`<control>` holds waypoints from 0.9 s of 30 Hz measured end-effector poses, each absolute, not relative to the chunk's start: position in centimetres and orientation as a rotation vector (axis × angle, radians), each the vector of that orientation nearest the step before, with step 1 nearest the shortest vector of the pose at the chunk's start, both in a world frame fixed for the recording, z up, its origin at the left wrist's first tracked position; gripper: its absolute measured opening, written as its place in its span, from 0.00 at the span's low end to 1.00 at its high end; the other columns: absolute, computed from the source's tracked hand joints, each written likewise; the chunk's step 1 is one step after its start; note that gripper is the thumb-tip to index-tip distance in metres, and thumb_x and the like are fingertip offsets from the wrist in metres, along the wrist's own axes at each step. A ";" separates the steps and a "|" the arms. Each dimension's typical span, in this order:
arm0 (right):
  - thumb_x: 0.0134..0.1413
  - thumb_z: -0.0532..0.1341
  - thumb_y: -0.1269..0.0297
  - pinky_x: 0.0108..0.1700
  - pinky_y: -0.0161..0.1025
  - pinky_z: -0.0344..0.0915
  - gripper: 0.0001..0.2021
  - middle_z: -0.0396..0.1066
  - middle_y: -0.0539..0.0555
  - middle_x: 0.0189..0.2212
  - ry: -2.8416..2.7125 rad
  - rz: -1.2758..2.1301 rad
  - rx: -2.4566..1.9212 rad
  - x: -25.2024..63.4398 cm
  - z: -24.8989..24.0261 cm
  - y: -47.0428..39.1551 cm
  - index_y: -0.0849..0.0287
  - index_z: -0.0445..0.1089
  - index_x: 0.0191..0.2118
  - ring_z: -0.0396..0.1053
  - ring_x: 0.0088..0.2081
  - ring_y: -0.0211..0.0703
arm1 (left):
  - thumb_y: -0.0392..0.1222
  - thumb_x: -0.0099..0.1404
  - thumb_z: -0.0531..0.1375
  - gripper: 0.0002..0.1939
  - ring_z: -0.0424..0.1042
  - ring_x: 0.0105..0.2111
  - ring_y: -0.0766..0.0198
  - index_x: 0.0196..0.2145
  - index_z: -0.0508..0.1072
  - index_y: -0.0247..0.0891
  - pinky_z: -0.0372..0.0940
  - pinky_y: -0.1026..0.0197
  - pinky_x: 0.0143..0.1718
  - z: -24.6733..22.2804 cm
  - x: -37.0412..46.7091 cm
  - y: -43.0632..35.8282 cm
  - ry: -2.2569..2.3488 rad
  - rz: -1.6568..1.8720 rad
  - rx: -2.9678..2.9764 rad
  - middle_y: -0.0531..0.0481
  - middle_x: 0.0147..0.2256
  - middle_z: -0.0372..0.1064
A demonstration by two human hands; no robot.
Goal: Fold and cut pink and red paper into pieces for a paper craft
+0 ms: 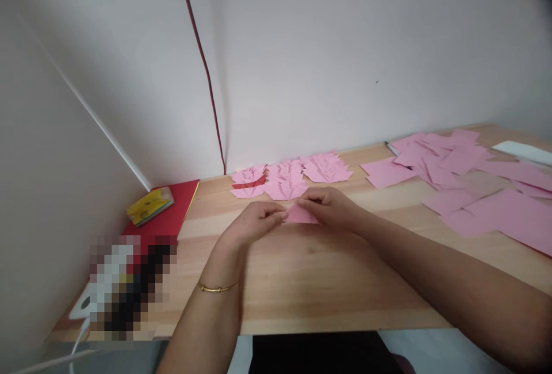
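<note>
A small folded piece of pink paper point(302, 214) is held between my two hands, just above the wooden table point(310, 282). My left hand point(260, 220) pinches its left corner between thumb and fingers. On the other side, my right hand point(328, 206) grips its upper right part, thumb in front. Behind my hands, folded pink pieces point(287, 181) stand in overlapping rows near the wall, with a red piece point(249, 183) among those at the left.
Loose pink sheets point(466, 158) lie scattered at the right, with a pen point(391, 148) and a white object point(524, 151) by them. At the left are a red sheet point(185, 204), a yellow packet point(150, 206) and a blurred-out area with a white cable point(77, 339).
</note>
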State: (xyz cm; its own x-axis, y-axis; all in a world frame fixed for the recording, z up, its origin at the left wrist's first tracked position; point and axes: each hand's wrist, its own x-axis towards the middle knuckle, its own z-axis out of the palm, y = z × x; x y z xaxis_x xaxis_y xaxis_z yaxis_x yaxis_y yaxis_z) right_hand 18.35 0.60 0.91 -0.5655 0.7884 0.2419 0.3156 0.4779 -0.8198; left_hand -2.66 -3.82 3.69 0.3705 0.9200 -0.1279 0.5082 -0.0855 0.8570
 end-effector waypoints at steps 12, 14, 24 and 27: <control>0.56 0.55 0.52 0.28 0.34 0.52 0.17 0.59 0.47 0.20 -2.159 1.076 -0.868 18.1 0.3 0.3 0.59 0.62 0.22 0.56 0.25 0.35 | 0.46 0.62 0.54 0.14 0.58 0.26 0.68 0.24 0.69 0.35 0.54 0.64 0.27 3.7 -1.6 -3.6 1.426 0.697 1.966 0.53 0.24 0.61; 0.55 0.56 0.52 0.28 0.34 0.52 0.18 0.60 0.47 0.20 -2.170 1.052 -0.863 18.0 0.2 0.2 0.59 0.63 0.22 0.57 0.25 0.35 | 0.47 0.63 0.54 0.14 0.60 0.27 0.67 0.27 0.71 0.35 0.55 0.64 0.29 3.6 -1.6 -3.6 1.377 0.707 1.936 0.52 0.26 0.64; 0.56 0.54 0.53 0.26 0.34 0.49 0.19 0.57 0.47 0.18 -2.246 0.971 -0.893 17.4 0.3 -0.5 0.59 0.57 0.20 0.55 0.24 0.34 | 0.42 0.61 0.55 0.10 0.59 0.27 0.67 0.25 0.67 0.36 0.54 0.65 0.29 3.7 -1.1 -3.7 1.391 0.770 1.961 0.53 0.25 0.63; 0.57 0.54 0.53 0.26 0.34 0.48 0.20 0.54 0.46 0.17 -2.271 0.951 -0.890 17.4 0.6 -0.5 0.58 0.52 0.19 0.53 0.23 0.34 | 0.43 0.61 0.56 0.10 0.59 0.27 0.67 0.25 0.67 0.36 0.54 0.65 0.29 3.8 -1.2 -3.7 1.387 0.807 1.919 0.54 0.25 0.63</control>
